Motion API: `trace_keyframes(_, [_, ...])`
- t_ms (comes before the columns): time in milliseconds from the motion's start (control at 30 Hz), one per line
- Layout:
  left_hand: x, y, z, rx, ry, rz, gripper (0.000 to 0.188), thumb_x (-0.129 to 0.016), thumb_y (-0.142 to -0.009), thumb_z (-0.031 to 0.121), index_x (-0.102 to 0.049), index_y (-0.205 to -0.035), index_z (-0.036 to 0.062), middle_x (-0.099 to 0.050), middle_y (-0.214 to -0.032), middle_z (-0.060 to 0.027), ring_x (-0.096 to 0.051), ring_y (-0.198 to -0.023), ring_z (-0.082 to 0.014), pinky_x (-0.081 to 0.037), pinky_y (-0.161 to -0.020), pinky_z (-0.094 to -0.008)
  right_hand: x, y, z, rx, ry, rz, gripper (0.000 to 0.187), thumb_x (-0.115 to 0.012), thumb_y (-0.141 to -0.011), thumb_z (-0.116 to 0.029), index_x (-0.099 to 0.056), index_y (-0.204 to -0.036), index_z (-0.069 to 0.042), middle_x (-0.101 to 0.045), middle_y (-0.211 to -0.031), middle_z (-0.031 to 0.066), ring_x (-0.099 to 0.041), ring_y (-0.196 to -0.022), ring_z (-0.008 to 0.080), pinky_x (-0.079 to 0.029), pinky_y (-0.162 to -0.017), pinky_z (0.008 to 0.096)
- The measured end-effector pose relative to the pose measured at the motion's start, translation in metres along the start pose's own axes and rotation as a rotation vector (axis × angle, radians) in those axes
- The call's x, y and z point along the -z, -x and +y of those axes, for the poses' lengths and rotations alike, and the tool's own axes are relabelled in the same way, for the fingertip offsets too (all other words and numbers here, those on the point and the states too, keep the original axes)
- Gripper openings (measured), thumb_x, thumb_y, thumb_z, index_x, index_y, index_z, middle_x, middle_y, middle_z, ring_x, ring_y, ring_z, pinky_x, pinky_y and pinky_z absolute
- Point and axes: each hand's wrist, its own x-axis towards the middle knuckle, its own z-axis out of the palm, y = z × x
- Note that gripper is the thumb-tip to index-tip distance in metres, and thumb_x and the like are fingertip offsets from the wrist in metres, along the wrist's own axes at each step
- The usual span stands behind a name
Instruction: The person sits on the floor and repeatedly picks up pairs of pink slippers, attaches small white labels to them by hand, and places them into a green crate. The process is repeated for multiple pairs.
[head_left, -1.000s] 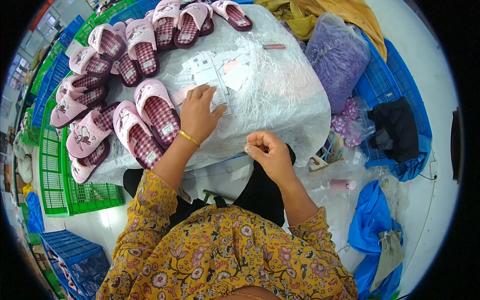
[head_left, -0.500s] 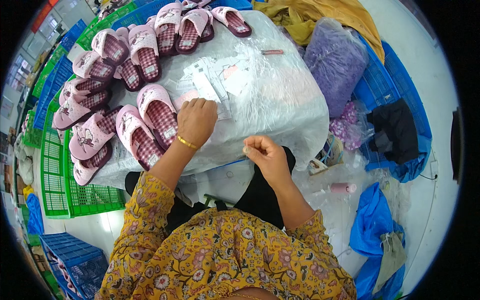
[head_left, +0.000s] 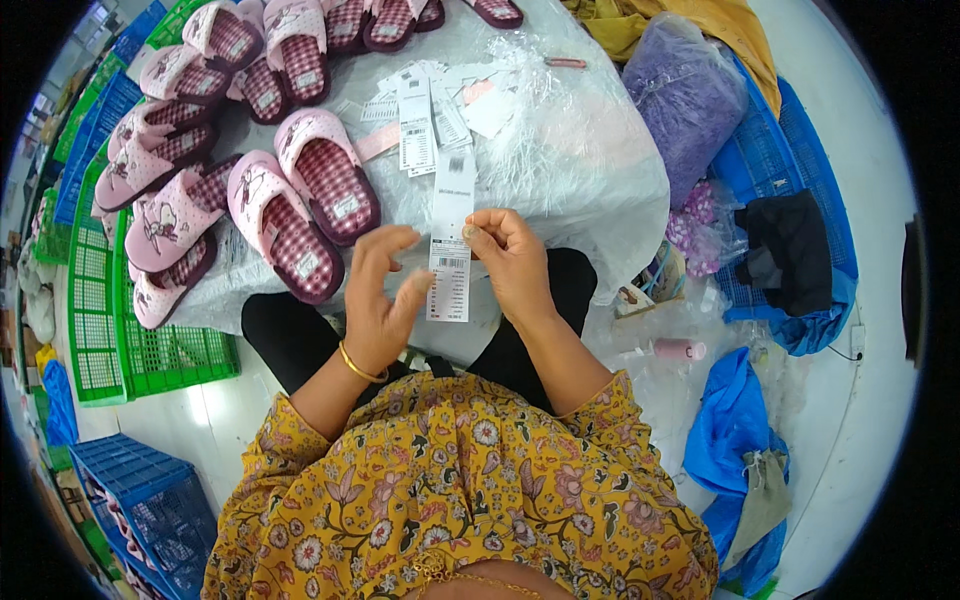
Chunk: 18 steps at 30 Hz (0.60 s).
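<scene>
A long white printed paper tag (head_left: 450,285) hangs in front of me over the table's near edge. My right hand (head_left: 515,270) pinches it at its right edge between thumb and fingertips. Beside it on the left, my left hand (head_left: 375,290) is open, thumb and fingers apart, the thumb close to the tag's edge. Left of that hand lie two pink slippers (head_left: 285,225) with checked insoles and dark red soles. Beyond the hands, a loose pile of similar white tags (head_left: 417,125) rests on the plastic-covered table (head_left: 575,195).
More pink slippers (head_left: 180,220) crowd the table's left and far edges. A green crate (head_left: 95,330) stands at left, a blue crate (head_left: 145,500) below it. On the right are a purple wrapped bundle (head_left: 685,105), black cloth (head_left: 790,250) and a small pink cylinder (head_left: 680,349).
My left hand has come back from the tag pile toward me and opened. A tag is now off the pile, pinched by my right hand, which has moved up slightly.
</scene>
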Motion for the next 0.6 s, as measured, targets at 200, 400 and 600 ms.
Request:
trace_keyframes(200, [-0.012,0.011,-0.011,0.722,0.775,-0.101,0.012,-0.065,-0.091,0.008,-0.064,-0.099,0.0001,-0.062,-0.084,0.0032,-0.054,-0.076,-0.0028,-0.044,-0.067,-0.0192,-0.006,0.024,-0.008,0.163,0.186,-0.017,0.013,-0.067,-0.090,-0.009,-0.063,-0.099,-0.001,-0.066,-0.087,0.0040,-0.061,-0.077,0.0110,-0.050,-0.070,0.0250])
trace_keyframes(400, [0.004,0.006,-0.007,0.682,0.614,-0.262,0.009,-0.065,-0.090,0.006,-0.066,-0.096,-0.0003,-0.063,-0.085,0.0021,-0.054,-0.075,-0.0035,-0.045,-0.067,-0.0193,0.000,0.030,-0.023,0.839,0.814,0.083,0.014,-0.071,-0.081,-0.006,-0.065,-0.093,-0.006,-0.068,-0.096,0.0061,-0.064,-0.093,0.0256,-0.049,-0.080,0.0359])
trace_keyframes(600, [0.008,0.004,-0.012,0.269,0.386,-0.334,0.012,-0.071,-0.087,0.008,-0.065,-0.093,-0.0007,-0.058,-0.082,0.0019,-0.050,-0.073,-0.0045,-0.042,-0.064,-0.0210,0.003,0.029,-0.018,0.891,0.756,-0.095,0.017,-0.069,-0.082,-0.008,-0.061,-0.097,-0.008,-0.067,-0.096,0.0063,-0.063,-0.090,0.0268,-0.049,-0.077,0.0376])
